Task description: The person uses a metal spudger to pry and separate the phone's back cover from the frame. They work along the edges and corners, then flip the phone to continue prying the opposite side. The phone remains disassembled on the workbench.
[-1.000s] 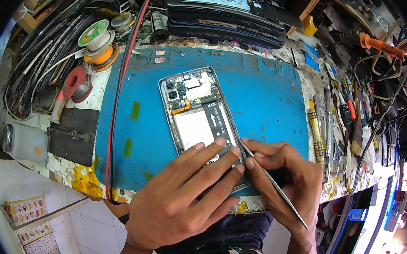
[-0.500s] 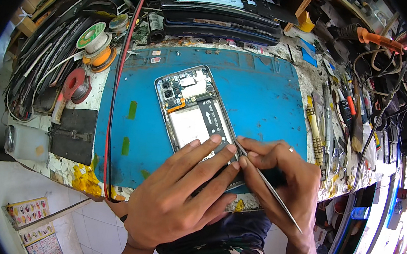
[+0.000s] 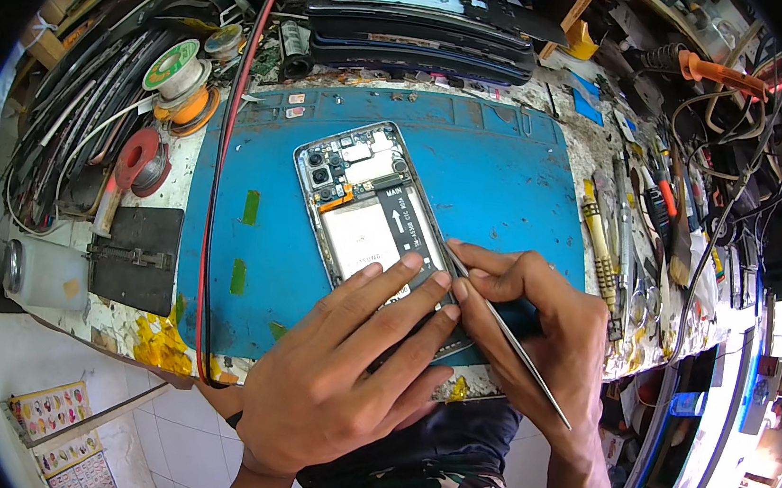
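Observation:
An opened phone (image 3: 364,232) lies tilted on the blue work mat (image 3: 266,164). Its back cover is off, baring the camera lenses, the circuit board, an orange flex cable (image 3: 336,202) and a white battery with a black ribbon beside it. My left hand (image 3: 344,372) rests across the phone's lower part, fingers stretched out and fingertips on the battery area. Between the thumb and fingers of my right hand (image 3: 535,326) are slim metal tweezers (image 3: 524,361), one end at the phone's right edge, the other tapering toward my wrist. My hands hide the phone's lower end.
Solder spools (image 3: 173,69) and a bundle of black strips (image 3: 71,115) crowd the left side. Stacked phone parts (image 3: 422,38) stand behind the mat. Hand tools (image 3: 615,239) and cables line the right. A red and black cable pair (image 3: 223,169) crosses the mat's left edge.
The view has shifted slightly, moving the scene a little left and up in the picture. Both hands keep nearly the same pose on the phone, and the tweezers stay at its right edge.

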Available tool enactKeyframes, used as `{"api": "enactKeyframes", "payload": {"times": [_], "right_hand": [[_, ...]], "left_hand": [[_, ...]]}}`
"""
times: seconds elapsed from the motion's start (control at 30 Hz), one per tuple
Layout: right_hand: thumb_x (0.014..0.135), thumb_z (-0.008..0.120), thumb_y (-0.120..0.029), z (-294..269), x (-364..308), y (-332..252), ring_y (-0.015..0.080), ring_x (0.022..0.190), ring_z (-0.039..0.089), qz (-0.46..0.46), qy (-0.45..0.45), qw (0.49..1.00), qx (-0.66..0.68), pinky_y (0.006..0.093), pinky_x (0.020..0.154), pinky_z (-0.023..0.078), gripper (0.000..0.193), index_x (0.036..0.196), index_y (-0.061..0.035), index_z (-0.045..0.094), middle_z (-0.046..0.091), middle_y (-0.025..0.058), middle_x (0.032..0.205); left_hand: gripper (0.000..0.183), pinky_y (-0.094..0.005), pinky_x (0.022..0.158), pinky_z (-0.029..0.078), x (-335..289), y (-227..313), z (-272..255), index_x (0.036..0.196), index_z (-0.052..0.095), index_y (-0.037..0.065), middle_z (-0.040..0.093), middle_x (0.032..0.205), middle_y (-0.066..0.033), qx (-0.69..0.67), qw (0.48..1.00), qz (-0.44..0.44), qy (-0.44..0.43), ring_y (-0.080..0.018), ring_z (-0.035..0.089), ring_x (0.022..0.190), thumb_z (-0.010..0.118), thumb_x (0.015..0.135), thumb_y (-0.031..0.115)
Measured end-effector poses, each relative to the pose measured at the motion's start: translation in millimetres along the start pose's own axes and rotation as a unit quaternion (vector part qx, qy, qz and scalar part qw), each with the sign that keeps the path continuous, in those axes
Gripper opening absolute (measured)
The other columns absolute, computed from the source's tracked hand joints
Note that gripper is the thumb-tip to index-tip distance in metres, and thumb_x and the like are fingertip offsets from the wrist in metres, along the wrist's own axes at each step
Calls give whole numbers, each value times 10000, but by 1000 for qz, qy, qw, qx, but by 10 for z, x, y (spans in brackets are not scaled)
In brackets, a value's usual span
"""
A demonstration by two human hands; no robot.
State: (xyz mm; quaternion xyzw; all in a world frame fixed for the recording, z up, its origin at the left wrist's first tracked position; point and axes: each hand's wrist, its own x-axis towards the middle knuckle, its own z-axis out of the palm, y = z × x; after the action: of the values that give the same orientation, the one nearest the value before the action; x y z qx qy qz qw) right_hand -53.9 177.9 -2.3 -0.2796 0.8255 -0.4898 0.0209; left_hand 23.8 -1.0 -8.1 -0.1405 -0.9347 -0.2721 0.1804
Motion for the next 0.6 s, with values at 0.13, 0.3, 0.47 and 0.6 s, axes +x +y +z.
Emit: {"api": "enactKeyframes", "payload": {"times": [0.13, 0.3, 0.47, 0.6], "right_hand": [[915, 740, -27, -1, 37, -42, 307, 950, 738, 19, -2, 999, 25, 355, 798, 580, 110, 932, 37, 652, 751, 213, 1093], [927, 731, 2, -4, 160, -5, 236, 1042, 738, 0, -23, 1000, 10, 325, 861, 585, 127, 887, 50, 621, 752, 254, 1100], [914, 738, -51, 46, 218, 29, 373, 960, 732, -6, -13, 999, 29, 397, 769, 567, 151, 967, 43, 633, 745, 207, 1019], [928, 726, -66, 69, 220, -3, 378, 927, 727, -16, -1, 1000, 13, 404, 767, 565, 145, 957, 40, 632, 739, 208, 979]], "left_hand": [[375, -467, 1066, 516, -16, -34, -37, 1184, 726, 18, 656, 1315, -133, 5, 999, 26, -21, -337, 603, 1285, 779, 874, 221], [360, -469, 1064, 514, -4, -52, -17, 1176, 726, 13, 657, 1314, -137, 3, 999, 39, -16, -337, 603, 1285, 767, 883, 218], [358, -474, 1058, 517, -12, -27, -36, 1160, 738, 22, 675, 1292, -138, 5, 1000, 26, -14, -339, 619, 1269, 780, 856, 208], [385, -483, 1051, 521, 2, -25, -23, 1152, 761, 56, 701, 1272, -123, -3, 1000, 22, -4, -339, 636, 1256, 814, 798, 197]]}}
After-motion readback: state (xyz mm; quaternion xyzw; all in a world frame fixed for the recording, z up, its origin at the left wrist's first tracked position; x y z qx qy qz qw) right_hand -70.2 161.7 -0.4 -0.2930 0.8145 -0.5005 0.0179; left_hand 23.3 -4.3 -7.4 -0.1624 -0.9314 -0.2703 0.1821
